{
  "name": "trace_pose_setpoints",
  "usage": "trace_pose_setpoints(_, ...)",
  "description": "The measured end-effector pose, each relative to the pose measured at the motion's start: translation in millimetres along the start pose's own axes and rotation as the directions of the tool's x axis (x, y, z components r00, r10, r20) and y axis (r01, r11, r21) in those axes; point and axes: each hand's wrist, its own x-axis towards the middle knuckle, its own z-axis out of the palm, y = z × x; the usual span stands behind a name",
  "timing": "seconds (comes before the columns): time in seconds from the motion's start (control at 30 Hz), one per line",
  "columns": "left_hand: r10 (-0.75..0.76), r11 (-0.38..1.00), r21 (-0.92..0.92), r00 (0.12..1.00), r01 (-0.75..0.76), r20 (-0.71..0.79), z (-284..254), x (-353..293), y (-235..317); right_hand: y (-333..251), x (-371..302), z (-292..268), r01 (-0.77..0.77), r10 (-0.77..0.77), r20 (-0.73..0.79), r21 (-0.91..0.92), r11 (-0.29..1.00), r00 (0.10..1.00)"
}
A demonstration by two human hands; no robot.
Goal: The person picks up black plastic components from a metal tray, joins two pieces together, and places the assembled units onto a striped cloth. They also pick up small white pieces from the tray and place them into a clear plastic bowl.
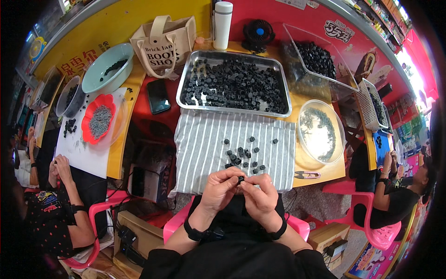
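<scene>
Just above the near edge of a grey striped cloth [200, 139], my two hands meet over one small black round plastic part [240, 179]. My left hand [217, 191] pinches it between thumb and fingertips. My right hand [260, 194] closes its fingertips against the part's other side; whether a smaller piece sits in them is hidden. Several similar black parts [240, 152] lie scattered on the cloth ahead of my hands. Behind them, a metal tray [234, 110] holds a great many more. To the right, a clear round bowl [320, 162] contains small thin dark pieces.
Thread snips [307, 175] lie near the table's right edge. A clear bin [344, 86] of black parts, a fan [258, 33], a white bottle [222, 25] and a canvas bag [162, 44] stand behind. A phone [158, 96] lies left. People sit at tables on both sides.
</scene>
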Motion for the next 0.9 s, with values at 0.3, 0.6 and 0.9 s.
trace_pose_setpoints(0.3, 0.025, 1.0, 0.015, 1.0, -0.025, -0.012, 0, -1, -4, 2, 1, 0, -0.439, 0.428, 0.111, 0.342, 0.831, 0.897)
trace_pose_setpoints(0.6, 0.07, 0.996, 0.05, 0.997, -0.069, -0.017, -1, -1, -5, 6, 5, -2, -0.367, 0.335, 0.162, 0.254, 0.895, 0.928)
trace_pose_setpoints(0.9, 0.037, 0.995, 0.091, 0.998, -0.032, -0.046, 14, -2, -7, 8, 6, 0, -0.372, 0.365, 0.072, 0.224, 0.901, 0.928)
